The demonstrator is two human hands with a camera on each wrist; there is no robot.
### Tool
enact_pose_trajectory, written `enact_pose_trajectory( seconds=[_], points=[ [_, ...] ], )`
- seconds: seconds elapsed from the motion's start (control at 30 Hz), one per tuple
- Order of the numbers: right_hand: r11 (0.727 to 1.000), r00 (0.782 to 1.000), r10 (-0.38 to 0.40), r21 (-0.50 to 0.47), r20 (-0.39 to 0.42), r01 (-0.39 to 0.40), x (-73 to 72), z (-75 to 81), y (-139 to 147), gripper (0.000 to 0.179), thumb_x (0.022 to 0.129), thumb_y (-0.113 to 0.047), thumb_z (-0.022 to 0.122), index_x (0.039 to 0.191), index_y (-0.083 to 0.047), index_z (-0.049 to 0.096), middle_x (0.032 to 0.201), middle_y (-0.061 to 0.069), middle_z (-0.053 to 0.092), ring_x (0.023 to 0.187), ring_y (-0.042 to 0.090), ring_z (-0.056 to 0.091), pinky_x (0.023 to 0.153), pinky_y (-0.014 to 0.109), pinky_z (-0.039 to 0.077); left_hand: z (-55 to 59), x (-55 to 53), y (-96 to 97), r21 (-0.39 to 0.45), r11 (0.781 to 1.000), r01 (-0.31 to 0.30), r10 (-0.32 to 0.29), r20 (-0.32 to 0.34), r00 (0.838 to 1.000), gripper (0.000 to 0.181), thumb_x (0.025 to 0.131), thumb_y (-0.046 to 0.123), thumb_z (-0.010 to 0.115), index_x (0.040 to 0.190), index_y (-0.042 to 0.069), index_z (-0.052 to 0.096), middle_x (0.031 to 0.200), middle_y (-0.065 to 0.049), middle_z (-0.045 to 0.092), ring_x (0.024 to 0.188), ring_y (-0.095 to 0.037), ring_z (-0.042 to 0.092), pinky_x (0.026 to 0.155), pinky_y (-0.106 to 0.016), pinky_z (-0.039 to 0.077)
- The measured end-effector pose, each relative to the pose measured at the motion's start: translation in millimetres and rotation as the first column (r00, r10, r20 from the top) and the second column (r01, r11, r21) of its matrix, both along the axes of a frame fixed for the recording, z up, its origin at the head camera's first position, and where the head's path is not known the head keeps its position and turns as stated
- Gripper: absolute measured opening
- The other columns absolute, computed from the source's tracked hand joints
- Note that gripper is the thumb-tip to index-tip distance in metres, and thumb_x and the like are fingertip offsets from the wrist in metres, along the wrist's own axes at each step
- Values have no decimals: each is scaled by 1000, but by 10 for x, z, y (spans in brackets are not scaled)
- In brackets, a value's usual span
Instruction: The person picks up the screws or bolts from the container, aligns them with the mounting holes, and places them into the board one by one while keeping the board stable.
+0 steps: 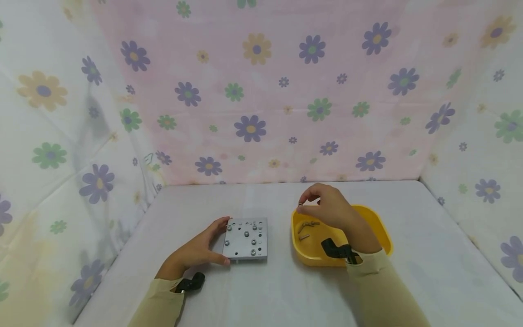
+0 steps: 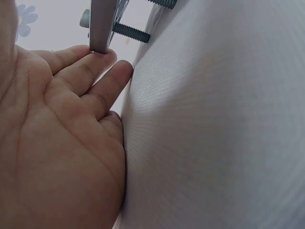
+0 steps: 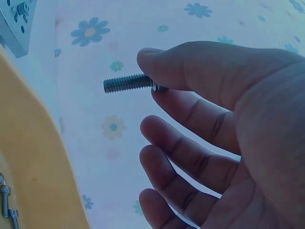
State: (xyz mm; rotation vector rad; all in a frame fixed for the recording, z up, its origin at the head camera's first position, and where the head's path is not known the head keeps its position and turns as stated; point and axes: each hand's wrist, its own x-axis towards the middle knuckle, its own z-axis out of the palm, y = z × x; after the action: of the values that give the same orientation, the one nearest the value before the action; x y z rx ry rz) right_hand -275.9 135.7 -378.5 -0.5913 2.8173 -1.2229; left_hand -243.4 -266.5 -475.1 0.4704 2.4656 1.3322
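On the table a square silver metal plate has several socket-head screws set in its holes; in the left wrist view a threaded shank sticks out beneath it. My left hand grips the plate's left side, thumb at the near corner and fingers at the far one. Between thumb and index finger my right hand pinches a socket-head screw by its head, the thread pointing away from the fingers. That hand is over the far left rim of a yellow tray, its other fingers loosely bent.
Several loose screws lie in the left part of the yellow tray, which stands right of the plate. A white cloth covers the table. Flowered fabric walls close off the back and both sides.
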Motion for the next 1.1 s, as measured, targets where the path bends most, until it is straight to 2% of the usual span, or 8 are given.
enact_pose_trajectory(
  seconds=[0.23, 0.57, 0.8, 1.1],
  points=[
    [999, 999, 40, -24, 2, -40, 19, -39, -62, 7, 91, -29, 80, 96, -28, 74, 117, -5, 67, 117, 25, 59, 105, 53, 50, -16, 28, -14, 1, 1000, -3, 3, 4, 1000, 129, 65, 29, 98, 165, 19, 18, 168, -7, 32, 159, -33, 20, 126, -65, 0],
    [998, 998, 67, -5, 6, -67, 49, -31, -141, 6, 91, -28, 80, 94, -27, 75, 117, -6, 66, 121, 32, 59, 109, 53, 47, -63, -8, -36, -18, 1000, 1, -1, -5, 1000, 128, 66, 33, 98, 165, 21, 19, 168, -5, 32, 160, -32, 19, 126, -65, 1],
    [997, 997, 79, 4, -5, -79, 40, -16, -214, 7, 89, -28, 81, 92, -29, 75, 115, -8, 65, 117, 28, 61, 110, 53, 47, -15, -19, -21, -16, 1000, 0, -1, -16, 1000, 128, 66, 32, 98, 165, 21, 19, 169, -5, 32, 160, -32, 19, 126, -65, 1],
    [995, 995, 96, 29, 16, -97, 62, -48, -308, 8, 89, -29, 82, 92, -32, 75, 113, -12, 66, 116, 23, 60, 106, 50, 47, 4, -12, 4, -12, 1000, -4, 4, 0, 1000, 129, 65, 31, 99, 165, 21, 18, 168, -6, 33, 159, -32, 20, 126, -65, 1]
  ],
)
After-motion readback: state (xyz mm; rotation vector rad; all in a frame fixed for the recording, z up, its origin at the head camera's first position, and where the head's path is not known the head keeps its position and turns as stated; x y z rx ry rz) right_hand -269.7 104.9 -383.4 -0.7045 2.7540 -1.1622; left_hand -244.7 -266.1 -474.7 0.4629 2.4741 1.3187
